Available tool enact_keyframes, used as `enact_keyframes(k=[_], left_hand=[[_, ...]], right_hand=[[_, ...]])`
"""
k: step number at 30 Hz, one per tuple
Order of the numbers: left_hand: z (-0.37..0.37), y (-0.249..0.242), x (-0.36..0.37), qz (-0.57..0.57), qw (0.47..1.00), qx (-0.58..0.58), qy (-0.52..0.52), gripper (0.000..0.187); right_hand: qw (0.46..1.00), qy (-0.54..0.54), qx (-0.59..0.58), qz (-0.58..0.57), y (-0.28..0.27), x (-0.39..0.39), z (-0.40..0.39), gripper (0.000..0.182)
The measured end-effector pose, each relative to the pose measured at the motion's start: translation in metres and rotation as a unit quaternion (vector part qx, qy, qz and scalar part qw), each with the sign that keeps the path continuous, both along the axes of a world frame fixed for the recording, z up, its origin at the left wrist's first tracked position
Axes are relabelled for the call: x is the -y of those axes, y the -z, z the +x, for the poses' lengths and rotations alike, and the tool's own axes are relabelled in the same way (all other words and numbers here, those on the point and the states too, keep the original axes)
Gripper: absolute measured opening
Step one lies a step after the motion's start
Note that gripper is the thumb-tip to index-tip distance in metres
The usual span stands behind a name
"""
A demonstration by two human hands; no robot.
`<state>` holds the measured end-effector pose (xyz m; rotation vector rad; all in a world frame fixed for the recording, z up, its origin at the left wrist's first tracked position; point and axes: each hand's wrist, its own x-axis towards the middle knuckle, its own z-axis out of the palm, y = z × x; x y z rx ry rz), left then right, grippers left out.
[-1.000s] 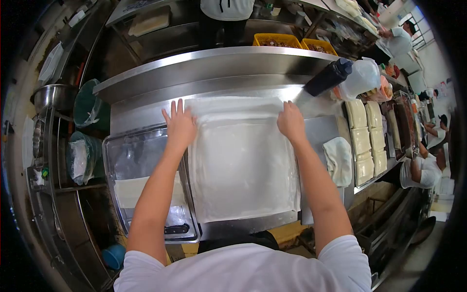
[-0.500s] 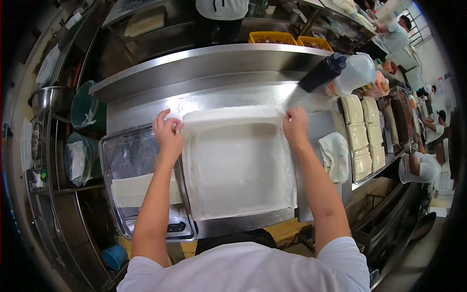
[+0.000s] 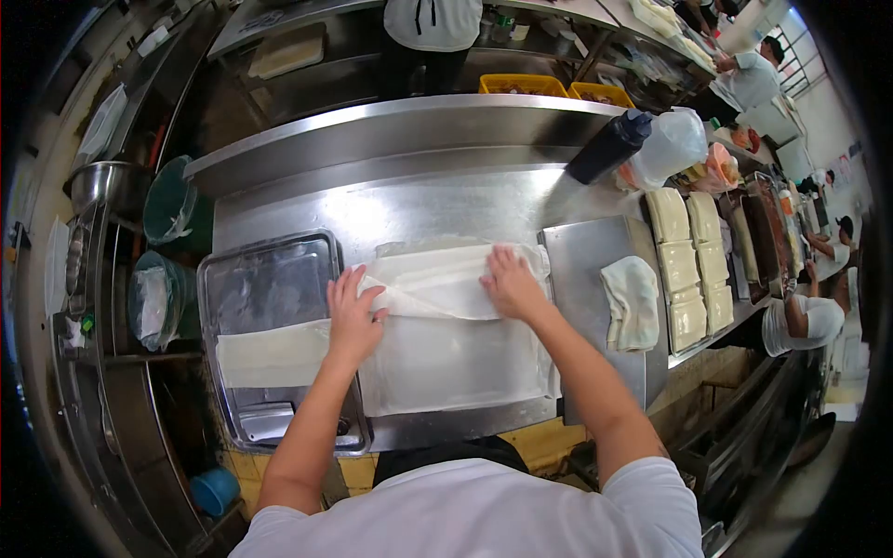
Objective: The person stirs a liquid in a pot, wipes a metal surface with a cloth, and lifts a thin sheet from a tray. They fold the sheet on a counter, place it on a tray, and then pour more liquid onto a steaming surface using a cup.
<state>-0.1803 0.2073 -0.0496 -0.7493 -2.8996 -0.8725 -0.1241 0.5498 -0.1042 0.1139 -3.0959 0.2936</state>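
So there's this steel counter [image 3: 437, 200] in front of me, with a metal tray [image 3: 270, 279] on the left and my white sheet [image 3: 456, 372] just beside it, far part folded toward me. My right hand [image 3: 513, 284] presses the flap [image 3: 433, 290], fingers spread; my left hand [image 3: 353, 321] touches its left end (can't tell if it's pinching).

Thin white sheet [image 3: 456, 365] (far side folded over, creased).
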Motion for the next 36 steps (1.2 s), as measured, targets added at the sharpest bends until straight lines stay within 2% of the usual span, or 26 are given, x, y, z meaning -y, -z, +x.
enact_keyframes(k=[3, 6, 9, 12, 15, 18, 21, 22, 25, 27, 28, 31, 36], left_hand=[[0.006, -0.008, -0.016, 0.004, 0.999, 0.017, 0.033, 0.041], [0.009, -0.013, -0.019, -0.008, 0.998, 0.033, 0.056, 0.045], [0.005, -0.005, -0.016, -0.031, 0.996, 0.036, 0.070, 0.048], [0.000, 0.007, -0.013, -0.042, 0.997, 0.027, 0.056, 0.045], [-0.007, 0.007, -0.013, -0.077, 0.996, 0.022, 0.045, 0.034], [-0.013, 0.016, -0.014, -0.060, 0.997, -0.006, 0.045, 0.018], [-0.013, 0.014, -0.022, 0.068, 0.998, -0.009, 0.014, 0.009], [-0.013, 0.005, -0.023, 0.091, 0.996, -0.013, 0.011, 0.009], [-0.011, -0.019, -0.025, 0.135, 0.990, -0.030, 0.011, 0.009], [-0.005, -0.027, -0.019, 0.127, 0.991, -0.038, 0.020, 0.010], [0.001, -0.029, -0.016, 0.121, 0.992, -0.032, 0.034, 0.010], [0.026, -0.031, -0.006, 0.104, 0.992, -0.019, 0.070, 0.010], [0.069, -0.020, 0.009, 0.074, 0.993, 0.002, 0.094, 0.010]], right_hand=[[0.987, 0.117, 0.091, 0.069, -0.013, -0.029, -0.044, 0.060], [0.986, 0.155, 0.046, 0.037, -0.030, -0.043, -0.050, 0.063], [0.977, 0.082, 0.192, 0.045, -0.042, -0.021, -0.026, 0.066], [0.980, 0.134, 0.111, 0.100, -0.034, -0.023, -0.008, 0.068], [0.986, 0.138, 0.057, 0.078, -0.050, -0.013, -0.003, 0.072], [0.992, 0.075, 0.029, -0.096, -0.051, 0.025, 0.024, 0.076], [0.999, 0.013, 0.013, -0.052, -0.071, 0.060, 0.044, 0.079], [0.996, 0.040, -0.041, -0.064, -0.058, 0.055, 0.043, 0.064], [0.992, 0.106, -0.053, 0.045, -0.027, 0.005, 0.038, 0.046], [0.985, 0.148, -0.091, -0.005, -0.028, -0.009, 0.041, 0.038], [0.979, 0.169, -0.109, -0.029, -0.029, -0.012, 0.045, 0.034], [0.983, 0.145, -0.108, -0.026, -0.047, -0.008, 0.074, 0.037], [0.987, 0.121, -0.099, -0.038, -0.039, -0.007, 0.120, 0.029]])
